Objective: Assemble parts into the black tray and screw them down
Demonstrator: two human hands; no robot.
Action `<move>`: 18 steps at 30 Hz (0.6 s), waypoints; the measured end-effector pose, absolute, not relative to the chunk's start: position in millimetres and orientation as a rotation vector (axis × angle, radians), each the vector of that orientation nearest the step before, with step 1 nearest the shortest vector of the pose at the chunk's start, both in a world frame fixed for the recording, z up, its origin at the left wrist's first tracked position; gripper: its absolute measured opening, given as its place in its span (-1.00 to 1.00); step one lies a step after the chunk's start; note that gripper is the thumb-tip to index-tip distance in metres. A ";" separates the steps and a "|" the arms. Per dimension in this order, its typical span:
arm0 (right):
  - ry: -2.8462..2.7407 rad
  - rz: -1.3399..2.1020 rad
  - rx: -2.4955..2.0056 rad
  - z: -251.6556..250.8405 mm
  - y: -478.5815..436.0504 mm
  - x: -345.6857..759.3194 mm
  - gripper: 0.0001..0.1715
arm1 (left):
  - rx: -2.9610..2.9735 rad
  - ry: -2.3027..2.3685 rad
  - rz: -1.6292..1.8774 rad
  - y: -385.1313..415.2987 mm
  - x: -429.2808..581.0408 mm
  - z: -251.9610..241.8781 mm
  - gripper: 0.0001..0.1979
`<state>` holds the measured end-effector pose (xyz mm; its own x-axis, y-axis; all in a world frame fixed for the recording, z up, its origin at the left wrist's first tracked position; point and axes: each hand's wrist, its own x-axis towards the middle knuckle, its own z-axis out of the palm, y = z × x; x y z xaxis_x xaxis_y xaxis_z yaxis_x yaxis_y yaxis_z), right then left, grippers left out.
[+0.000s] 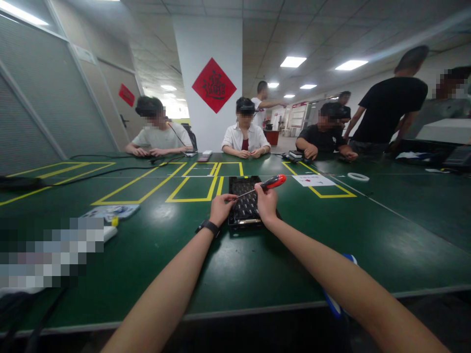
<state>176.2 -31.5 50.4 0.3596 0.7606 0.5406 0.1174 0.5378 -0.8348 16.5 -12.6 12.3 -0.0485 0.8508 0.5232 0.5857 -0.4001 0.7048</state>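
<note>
Both forearms (pixel 167 272) stretch toward the black case (pixel 239 227). At its left edge, the left hand (pixel 222 208) pinches the tip of a screwdriver (pixel 274 182) slanting above it; at its right, the right hand (pixel 268 202) grips near the handle.

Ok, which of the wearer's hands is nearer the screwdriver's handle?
The right hand, at the handle; the left hand, with the dark wristband, is by the shaft's far end.

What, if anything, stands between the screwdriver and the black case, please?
No other object visibly does: the right hand holds the screwdriver over the black case in this view. Only the left hand, fingertips at the screwdriver's tip, overlaps the case's left edge.
</note>
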 end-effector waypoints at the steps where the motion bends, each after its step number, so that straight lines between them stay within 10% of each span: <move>1: -1.175 0.480 -0.940 50.8 -33.0 175.8 -0.62 | 1.967 1.543 1.420 -12.8 16.4 12.5 -0.79; 18: -1.502 0.708 -0.696 48.4 -43.8 164.4 -0.61 | 1.979 1.632 1.348 -7.7 11.6 7.6 -0.75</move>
